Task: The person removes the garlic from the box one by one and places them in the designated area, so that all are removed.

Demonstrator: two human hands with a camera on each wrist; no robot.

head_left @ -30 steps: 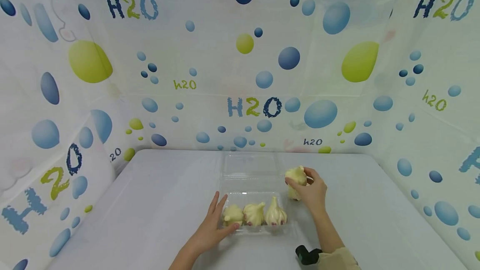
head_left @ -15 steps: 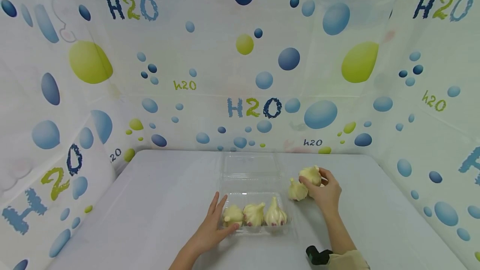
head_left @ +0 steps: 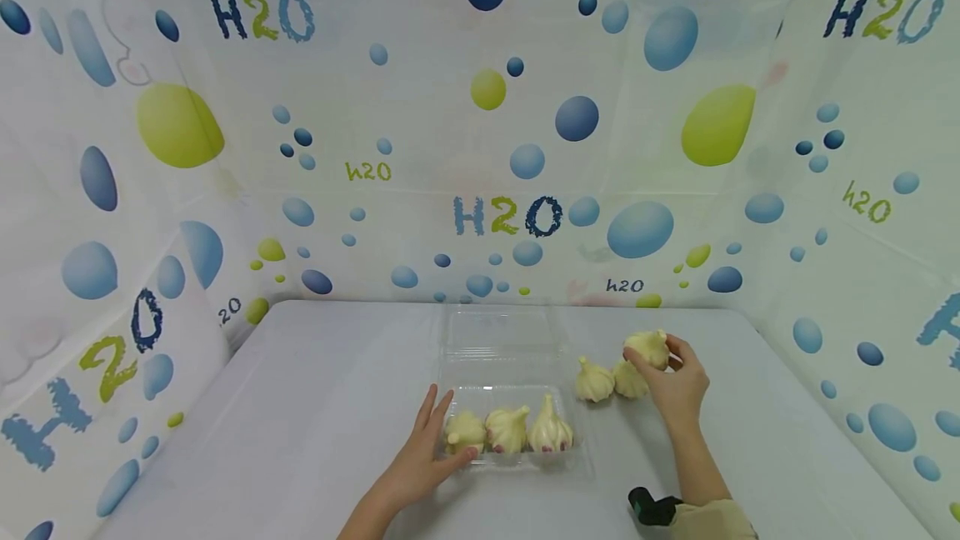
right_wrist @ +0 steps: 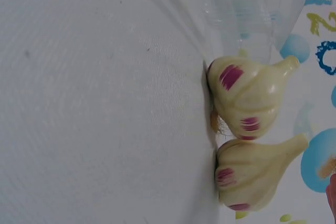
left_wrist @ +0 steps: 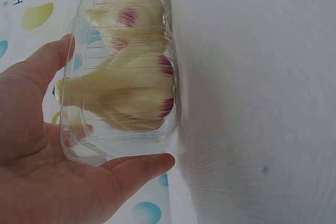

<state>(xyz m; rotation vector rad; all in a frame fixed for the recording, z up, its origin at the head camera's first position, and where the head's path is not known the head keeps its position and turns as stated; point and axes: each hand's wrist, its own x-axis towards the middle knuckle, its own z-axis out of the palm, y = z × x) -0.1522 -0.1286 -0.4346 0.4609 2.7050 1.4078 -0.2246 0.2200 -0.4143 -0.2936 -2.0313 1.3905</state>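
A clear plastic clamshell container (head_left: 517,458) lies with its lid folded back, and three garlic bulbs (head_left: 507,429) sit in a row in its base. My left hand (head_left: 422,455) rests at the container's left end, fingers and thumb extended along its edges, as the left wrist view also shows. To the right of the container, my right hand (head_left: 678,382) pinches another garlic bulb (head_left: 647,348) between thumb and fingers. Just below it, two garlic bulbs (right_wrist: 249,98) stand side by side on the table. The right wrist view shows only a fingertip and some roots at its edge.
The container's transparent lid (head_left: 501,332) lies flat toward the back of the white table (head_left: 315,407). Behind the table hangs a backdrop (head_left: 420,107) printed with bubbles and H2O lettering. A black strap mount (head_left: 651,508) sits at my right wrist.
My right hand has moved rightward with its garlic bulb, past the bulbs on the table, bringing a second standing bulb into view. My left hand and the container have stayed put.
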